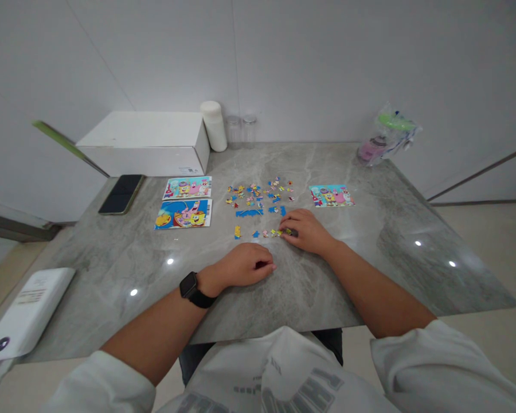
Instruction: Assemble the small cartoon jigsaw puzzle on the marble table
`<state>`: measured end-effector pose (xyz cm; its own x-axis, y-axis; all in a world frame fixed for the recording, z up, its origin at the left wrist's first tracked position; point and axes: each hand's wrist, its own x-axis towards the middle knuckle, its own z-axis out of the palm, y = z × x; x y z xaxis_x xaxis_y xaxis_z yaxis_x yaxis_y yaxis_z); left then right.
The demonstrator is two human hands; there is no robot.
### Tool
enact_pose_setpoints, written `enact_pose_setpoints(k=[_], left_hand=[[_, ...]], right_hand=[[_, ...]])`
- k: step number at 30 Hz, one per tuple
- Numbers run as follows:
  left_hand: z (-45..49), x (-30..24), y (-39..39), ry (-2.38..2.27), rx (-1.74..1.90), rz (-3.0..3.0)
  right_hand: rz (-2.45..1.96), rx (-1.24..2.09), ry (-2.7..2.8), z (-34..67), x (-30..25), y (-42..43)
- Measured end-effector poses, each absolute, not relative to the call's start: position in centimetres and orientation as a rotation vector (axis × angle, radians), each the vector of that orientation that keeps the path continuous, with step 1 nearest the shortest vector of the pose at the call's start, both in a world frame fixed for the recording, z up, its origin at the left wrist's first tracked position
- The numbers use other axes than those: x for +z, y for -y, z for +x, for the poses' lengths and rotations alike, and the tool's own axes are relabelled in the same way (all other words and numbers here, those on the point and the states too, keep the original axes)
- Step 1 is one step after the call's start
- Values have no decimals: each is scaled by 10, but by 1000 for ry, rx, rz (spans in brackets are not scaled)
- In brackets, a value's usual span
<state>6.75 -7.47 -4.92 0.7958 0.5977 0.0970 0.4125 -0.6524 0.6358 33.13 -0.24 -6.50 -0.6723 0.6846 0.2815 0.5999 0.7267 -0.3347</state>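
One right hand [307, 231] curls over the front row of jigsaw pieces [256, 189], whether gripping one I cannot tell; one left hand [247, 265] rests relaxed, part-open. The uncountably small pieces lie mid-counter [284, 298], between two cartoon cards [184, 214] and one smaller card [332, 195].

Three cards [183, 214], two jars [249, 132], one phone [121, 194]

An indoor room is indicated, home or office undetermined: a marbled tabletop [301, 301] is set against a pale panelled wall [309, 69], with light flooring [499, 235].
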Motion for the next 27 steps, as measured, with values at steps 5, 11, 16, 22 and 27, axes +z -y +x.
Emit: enact_pose_setpoints(k=[5, 11, 16, 22, 27], left_hand=[[67, -49, 75, -740, 399, 2375], [67, -49, 75, -731, 396, 2383], [67, -46, 75, -731, 398, 2373], [67, -47, 75, -735, 396, 2378], [67, -48, 75, -733, 398, 2366]], right_hand=[[-1024, 285, 2528, 328, -66, 3], [-1050, 280, 2527, 327, -66, 3], [-1042, 298, 2513, 327, -67, 2], [-1047, 345, 2507, 325, -68, 2], [-1020, 327, 2506, 326, -69, 2]])
